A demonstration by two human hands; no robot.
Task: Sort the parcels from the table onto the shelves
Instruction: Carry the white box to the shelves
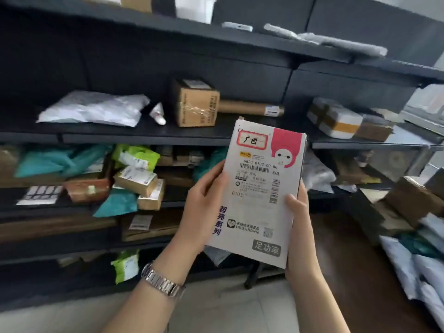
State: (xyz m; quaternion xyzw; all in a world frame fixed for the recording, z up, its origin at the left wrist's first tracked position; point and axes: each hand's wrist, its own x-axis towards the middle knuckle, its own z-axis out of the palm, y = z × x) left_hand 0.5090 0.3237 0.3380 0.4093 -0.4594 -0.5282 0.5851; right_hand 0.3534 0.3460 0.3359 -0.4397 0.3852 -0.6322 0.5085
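Note:
I hold a flat white parcel (259, 188) upright in front of the dark shelving. It has a pink corner, a red-framed label at the top and barcodes in the middle. My left hand (204, 203), with a metal watch on the wrist, grips its left edge. My right hand (300, 227) grips its lower right edge, thumb on the face. The shelf (144, 134) behind it at mid height carries a grey mailer bag (96, 108), a brown box (195, 103), a cardboard tube (249, 108) and taped white boxes (336, 117).
Lower shelves hold teal bags (57, 159), green packets (134, 156) and small cartons (139, 181). More white items lie on the top shelf (324, 39). At the right, a pile of boxes and grey bags (413, 239) sits on a surface. Pale floor lies below.

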